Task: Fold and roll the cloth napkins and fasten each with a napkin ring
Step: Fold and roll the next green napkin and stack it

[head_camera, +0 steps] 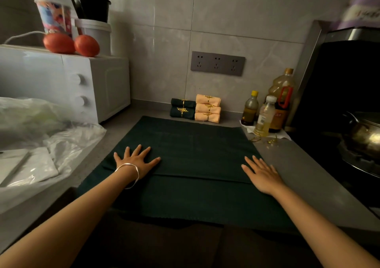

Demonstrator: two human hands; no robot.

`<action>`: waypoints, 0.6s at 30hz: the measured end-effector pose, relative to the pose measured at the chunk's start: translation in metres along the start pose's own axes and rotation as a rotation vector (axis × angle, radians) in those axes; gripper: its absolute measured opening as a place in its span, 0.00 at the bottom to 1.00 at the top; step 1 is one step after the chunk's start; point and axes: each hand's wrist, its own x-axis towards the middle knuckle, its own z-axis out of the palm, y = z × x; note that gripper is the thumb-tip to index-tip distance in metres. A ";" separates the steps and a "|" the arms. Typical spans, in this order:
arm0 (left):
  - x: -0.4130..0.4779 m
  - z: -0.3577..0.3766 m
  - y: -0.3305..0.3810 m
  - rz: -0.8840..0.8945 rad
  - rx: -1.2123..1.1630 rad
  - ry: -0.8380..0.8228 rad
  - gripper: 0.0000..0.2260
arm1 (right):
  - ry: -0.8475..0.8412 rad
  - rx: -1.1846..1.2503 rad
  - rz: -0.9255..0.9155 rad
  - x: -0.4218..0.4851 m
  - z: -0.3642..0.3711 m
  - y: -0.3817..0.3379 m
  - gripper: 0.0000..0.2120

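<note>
A single wide-angle view, worn on the person's head, looks forward and steeply down along the grey surface (298,165) toward the tiled wall (226,10). It sits close: both forearms (82,216) enter from the lower corners and reach mid-frame. The dark green napkin (195,144) fills the centre, the microwave (61,82) bends along the left edge, and the stove (339,144) runs down the right.

Home kitchen: microwave (61,82), oil bottles (281,95), stove w/ pot (364,136)
</note>
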 end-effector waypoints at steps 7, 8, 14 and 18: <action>-0.008 -0.015 0.002 0.066 0.029 -0.033 0.34 | -0.051 0.121 -0.119 -0.012 -0.019 -0.012 0.30; -0.010 -0.016 0.009 0.134 0.012 -0.038 0.34 | -0.071 0.161 -0.174 -0.015 -0.022 -0.018 0.31; -0.020 -0.021 0.043 0.472 0.055 -0.163 0.36 | -0.219 0.071 -0.352 -0.031 -0.029 -0.045 0.32; -0.018 -0.020 0.047 0.476 0.017 -0.175 0.30 | -0.163 0.046 -0.350 -0.029 -0.028 -0.050 0.27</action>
